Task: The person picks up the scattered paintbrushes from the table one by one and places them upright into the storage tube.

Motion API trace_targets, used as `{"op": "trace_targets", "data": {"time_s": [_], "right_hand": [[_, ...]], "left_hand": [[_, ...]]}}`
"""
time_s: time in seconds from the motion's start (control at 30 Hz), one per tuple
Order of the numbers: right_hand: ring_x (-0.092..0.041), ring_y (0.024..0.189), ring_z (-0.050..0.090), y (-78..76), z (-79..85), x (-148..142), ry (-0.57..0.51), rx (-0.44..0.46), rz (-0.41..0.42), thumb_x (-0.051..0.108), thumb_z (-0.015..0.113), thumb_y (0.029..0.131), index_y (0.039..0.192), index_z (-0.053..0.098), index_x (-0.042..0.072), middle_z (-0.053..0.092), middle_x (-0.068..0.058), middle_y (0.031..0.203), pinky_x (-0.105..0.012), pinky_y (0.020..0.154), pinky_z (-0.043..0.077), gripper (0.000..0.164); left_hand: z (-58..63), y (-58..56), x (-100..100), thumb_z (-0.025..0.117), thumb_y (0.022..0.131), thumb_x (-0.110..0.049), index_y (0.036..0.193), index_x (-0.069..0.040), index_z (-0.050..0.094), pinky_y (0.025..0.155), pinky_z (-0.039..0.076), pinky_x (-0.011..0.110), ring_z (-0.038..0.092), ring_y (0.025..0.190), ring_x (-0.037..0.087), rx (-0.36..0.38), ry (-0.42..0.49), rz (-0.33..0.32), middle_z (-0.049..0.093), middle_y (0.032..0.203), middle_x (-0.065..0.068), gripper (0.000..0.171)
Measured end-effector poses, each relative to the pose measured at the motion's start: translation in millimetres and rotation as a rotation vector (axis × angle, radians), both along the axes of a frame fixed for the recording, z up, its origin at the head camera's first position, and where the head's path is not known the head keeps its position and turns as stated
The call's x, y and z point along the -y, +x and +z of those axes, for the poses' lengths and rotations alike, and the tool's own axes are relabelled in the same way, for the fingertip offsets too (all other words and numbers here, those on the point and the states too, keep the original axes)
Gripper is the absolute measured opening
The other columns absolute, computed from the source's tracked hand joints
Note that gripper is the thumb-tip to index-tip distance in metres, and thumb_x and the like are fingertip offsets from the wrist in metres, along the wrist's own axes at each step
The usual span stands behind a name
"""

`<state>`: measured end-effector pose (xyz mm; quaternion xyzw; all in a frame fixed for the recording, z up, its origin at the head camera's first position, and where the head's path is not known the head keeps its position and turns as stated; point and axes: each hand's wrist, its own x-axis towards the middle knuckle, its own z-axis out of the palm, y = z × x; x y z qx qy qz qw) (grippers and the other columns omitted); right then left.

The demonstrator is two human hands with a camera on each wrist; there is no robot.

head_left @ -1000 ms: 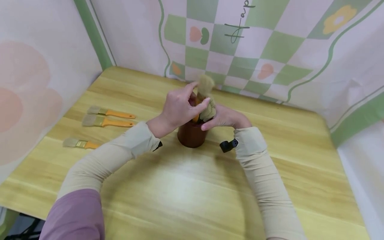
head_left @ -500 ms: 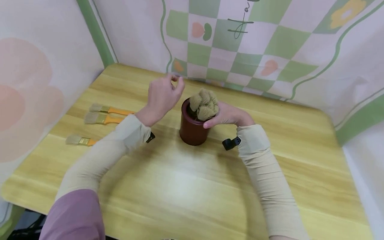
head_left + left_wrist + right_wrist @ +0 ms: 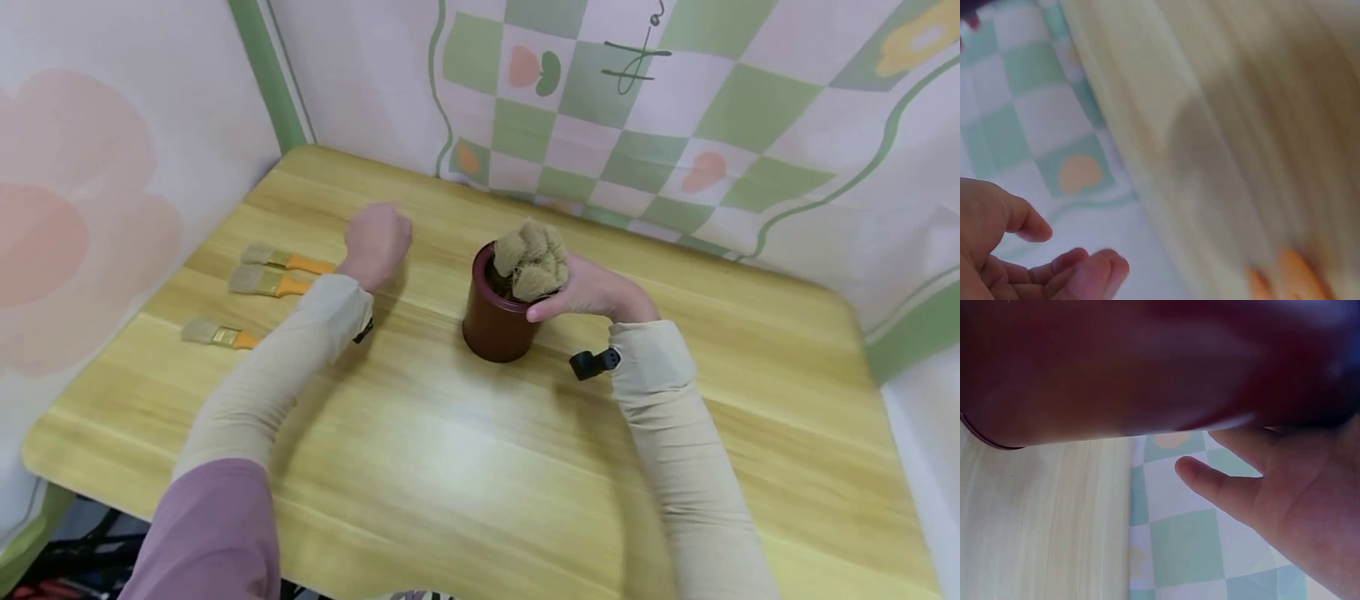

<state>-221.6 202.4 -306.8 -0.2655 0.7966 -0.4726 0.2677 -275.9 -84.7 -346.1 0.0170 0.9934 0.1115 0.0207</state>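
A dark reddish-brown cup [image 3: 498, 327] stands upright on the table, with several brushes in it, their tan bristles [image 3: 534, 260] up and bunched toward the right side. My right hand [image 3: 603, 290] holds the cup at its upper right, thumb at the front of the rim. In the right wrist view the cup wall [image 3: 1147, 375] fills the top, beside the fingers. Left of the cup, my left hand [image 3: 377, 246] is over the table near the brushes. Its thumb and loosely bent fingers stand apart with nothing between them in the left wrist view.
Three flat paintbrushes lie at the left: a far brush [image 3: 288, 258], a middle brush [image 3: 266, 281] and a near brush [image 3: 221, 335], their orange handles pointing right. A printed checkered cloth [image 3: 577, 108] hangs behind the wooden table [image 3: 450, 467].
My left hand let go of a brush in the cup, then withdrew leftward and lowered toward the brushes on the table. My right hand stays on the cup.
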Motion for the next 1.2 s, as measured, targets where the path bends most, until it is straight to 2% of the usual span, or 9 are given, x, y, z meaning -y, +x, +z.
{"op": "trace_targets", "data": {"time_s": [0.07, 0.13, 0.2, 0.43, 0.53, 0.67, 0.83, 1.03, 1.2], "right_hand": [[-0.023, 0.136, 0.037, 0.4, -0.3, 0, -0.003, 0.007, -0.005, 0.014, 0.084, 0.071, 0.147, 0.028, 0.007, 0.041, -0.013, 0.144, -0.046, 0.118, 0.021, 0.095], [-0.024, 0.137, 0.035, 0.4, -0.6, 0, -0.004, 0.014, -0.013, 0.013, 0.084, 0.070, 0.148, 0.027, 0.007, 0.040, -0.014, 0.146, -0.046, 0.118, 0.020, 0.097], [-0.025, 0.138, 0.034, 0.0, -0.4, 0, -0.007, 0.019, -0.021, 0.012, 0.084, 0.070, 0.148, 0.026, 0.007, 0.039, -0.014, 0.147, -0.046, 0.119, 0.019, 0.098], [-0.024, 0.138, 0.033, -0.8, -0.1, 2, -0.007, 0.016, -0.021, 0.008, 0.083, 0.070, 0.149, 0.025, 0.006, 0.038, -0.014, 0.147, -0.046, 0.119, 0.018, 0.098], [-0.022, 0.137, 0.035, -1.8, -1.6, 2, -0.014, 0.016, -0.016, 0.008, 0.083, 0.070, 0.148, 0.026, 0.006, 0.039, -0.014, 0.147, -0.045, 0.118, 0.019, 0.097], [-0.022, 0.137, 0.035, -2.3, -3.2, 2, -0.013, 0.025, -0.023, 0.008, 0.083, 0.070, 0.148, 0.027, 0.006, 0.039, -0.014, 0.147, -0.046, 0.119, 0.019, 0.096], [-0.022, 0.136, 0.036, -0.5, -2.9, 2, -0.006, 0.032, -0.038, 0.007, 0.082, 0.070, 0.147, 0.028, 0.007, 0.040, -0.013, 0.145, -0.046, 0.118, 0.019, 0.095], [-0.023, 0.136, 0.035, -1.0, -1.8, 2, 0.004, 0.037, -0.038, 0.009, 0.083, 0.071, 0.146, 0.028, 0.006, 0.040, -0.013, 0.145, -0.046, 0.118, 0.019, 0.093], [-0.023, 0.135, 0.037, -0.3, -2.0, 3, -0.003, 0.037, -0.046, 0.006, 0.083, 0.070, 0.146, 0.029, 0.006, 0.041, -0.013, 0.144, -0.046, 0.118, 0.021, 0.093]], "left_hand": [[-3.8, -2.4, 9, 0.035, 0.096, -0.006, 0.057, -0.014, 0.035, 0.040, 0.025, 0.022, 0.028, 0.054, 0.011, 0.049, -0.095, 0.022, 0.033, 0.061, 0.000, 0.040], [-8.9, -3.2, 16, 0.035, 0.097, -0.008, 0.058, -0.014, 0.036, 0.040, 0.026, 0.022, 0.029, 0.054, 0.011, 0.050, -0.066, 0.094, 0.036, 0.063, 0.001, 0.039], [-12.8, -2.3, 21, 0.035, 0.096, -0.006, 0.058, -0.014, 0.036, 0.040, 0.027, 0.021, 0.030, 0.054, 0.010, 0.045, -0.146, 0.076, 0.037, 0.064, 0.002, 0.039], [-29.8, -3.5, 34, 0.032, 0.097, -0.007, 0.059, -0.014, 0.031, 0.038, 0.023, 0.021, 0.026, 0.050, 0.008, -0.092, -0.173, 0.187, 0.034, 0.064, 0.000, 0.039], [-34.4, -10.5, 46, 0.033, 0.098, -0.008, 0.062, -0.011, 0.041, 0.040, 0.024, 0.023, 0.035, 0.054, 0.011, -0.089, -0.151, 0.254, 0.046, 0.067, 0.004, 0.036], [-36.9, -17.0, 66, 0.030, 0.100, -0.015, 0.091, -0.001, 0.063, 0.056, 0.040, 0.029, 0.061, 0.079, 0.019, 0.040, -0.100, 0.357, 0.067, 0.095, 0.013, 0.037], [-38.6, -18.7, 85, 0.024, 0.102, -0.020, 0.130, 0.008, 0.046, 0.086, 0.041, 0.039, 0.058, 0.107, 0.028, 0.218, -0.079, 0.453, 0.063, 0.119, 0.021, 0.045], [-40.8, -15.0, 94, 0.023, 0.102, -0.025, 0.140, 0.011, 0.026, 0.093, 0.037, 0.047, 0.059, 0.105, 0.033, 0.291, -0.100, 0.495, 0.064, 0.116, 0.023, 0.052], [-40.9, -9.9, 94, 0.027, 0.101, -0.020, 0.140, 0.013, 0.026, 0.096, 0.036, 0.050, 0.054, 0.083, 0.028, 0.308, -0.140, 0.469, 0.064, 0.091, 0.014, 0.051]]}}
